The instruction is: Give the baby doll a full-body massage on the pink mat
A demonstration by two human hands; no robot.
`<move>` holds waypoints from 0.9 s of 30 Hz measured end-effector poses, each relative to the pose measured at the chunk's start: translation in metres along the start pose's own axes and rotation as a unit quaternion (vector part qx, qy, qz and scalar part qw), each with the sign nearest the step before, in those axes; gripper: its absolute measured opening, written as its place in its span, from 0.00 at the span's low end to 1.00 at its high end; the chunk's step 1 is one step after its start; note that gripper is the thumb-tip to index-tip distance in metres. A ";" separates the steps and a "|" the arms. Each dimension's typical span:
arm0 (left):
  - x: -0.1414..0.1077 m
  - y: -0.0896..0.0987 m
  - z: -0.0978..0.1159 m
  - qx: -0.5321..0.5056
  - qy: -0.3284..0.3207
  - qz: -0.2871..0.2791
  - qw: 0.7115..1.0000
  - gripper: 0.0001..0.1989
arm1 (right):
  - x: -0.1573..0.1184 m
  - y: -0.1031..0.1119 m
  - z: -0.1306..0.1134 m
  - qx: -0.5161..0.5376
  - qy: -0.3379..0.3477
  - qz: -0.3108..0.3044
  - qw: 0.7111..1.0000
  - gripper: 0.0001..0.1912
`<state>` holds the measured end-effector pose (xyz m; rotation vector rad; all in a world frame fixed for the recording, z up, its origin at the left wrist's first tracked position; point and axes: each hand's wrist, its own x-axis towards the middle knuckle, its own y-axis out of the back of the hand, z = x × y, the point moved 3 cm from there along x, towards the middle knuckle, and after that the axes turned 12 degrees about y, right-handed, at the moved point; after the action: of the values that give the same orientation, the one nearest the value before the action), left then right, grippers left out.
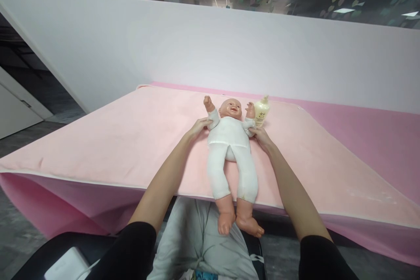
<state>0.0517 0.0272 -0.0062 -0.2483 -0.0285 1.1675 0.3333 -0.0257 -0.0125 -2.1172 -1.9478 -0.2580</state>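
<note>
A baby doll [229,132] with a white cloth body lies on its back on the pink blanket [131,140], its head towards the wall. Its bare feet stick out past the table's front edge, above my lap. My left hand [199,127] is closed on the doll's upper arm at the left, with the fingertips partly hidden by the sleeve. On the other side, my right hand [260,135] grips the doll's other arm near the elbow. Both doll arms point up beside its head. A pale yellow pump bottle [261,111] stands just behind my right hand.
A white wall panel [229,52] rises behind the table, with dark glass above it. Pink cloth [367,127] shows around the blanket and hangs over the front edge. A white device with a cable [67,266] rests at lower left.
</note>
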 end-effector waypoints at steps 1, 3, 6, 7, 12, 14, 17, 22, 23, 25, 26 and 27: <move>0.002 0.000 -0.001 -0.001 0.004 -0.002 1.000 0.17 | -0.001 -0.001 0.000 -0.015 -0.004 0.017 1.000 0.18; 0.006 0.001 -0.006 0.002 0.013 0.023 1.000 0.20 | -0.002 -0.003 -0.001 -0.045 -0.008 0.045 0.998 0.20; 0.010 0.003 -0.011 0.009 0.020 0.075 0.997 0.21 | -0.004 -0.007 -0.003 -0.065 -0.002 0.062 0.996 0.22; 0.011 0.003 -0.012 0.011 0.018 0.089 0.996 0.21 | -0.004 -0.008 -0.003 -0.068 -0.001 0.062 0.996 0.22; 0.008 0.005 -0.010 0.019 0.017 0.041 0.999 0.22 | -0.005 -0.002 -0.001 -0.050 -0.009 0.033 0.998 0.24; 0.005 0.007 -0.006 0.025 0.010 0.007 1.000 0.22 | -0.006 0.000 0.000 -0.030 -0.015 0.009 0.999 0.23; 0.001 0.009 -0.002 0.033 -0.004 -0.009 0.999 0.19 | -0.007 0.003 -0.002 -0.014 -0.019 -0.015 1.000 0.21; -0.002 0.010 -0.001 0.024 0.004 0.010 1.000 0.18 | -0.010 0.003 -0.008 -0.019 -0.012 -0.032 0.999 0.18; -0.002 0.009 -0.001 0.025 0.008 0.013 1.000 0.18 | -0.010 0.003 -0.008 -0.024 -0.003 -0.032 0.999 0.16; -0.002 0.008 -0.002 0.014 0.010 0.021 1.000 0.18 | -0.010 0.003 -0.008 -0.034 0.012 -0.029 0.999 0.13; -0.001 0.008 -0.002 0.002 0.007 0.025 1.000 0.18 | -0.010 0.003 -0.007 -0.036 0.015 -0.028 0.999 0.13; -0.001 0.007 -0.002 -0.009 0.003 0.027 1.000 0.17 | -0.009 0.003 -0.006 -0.034 0.017 -0.025 0.999 0.13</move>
<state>0.0450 0.0289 -0.0095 -0.2695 -0.0268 1.2204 0.3357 -0.0359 -0.0094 -2.0927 -2.0022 -0.3724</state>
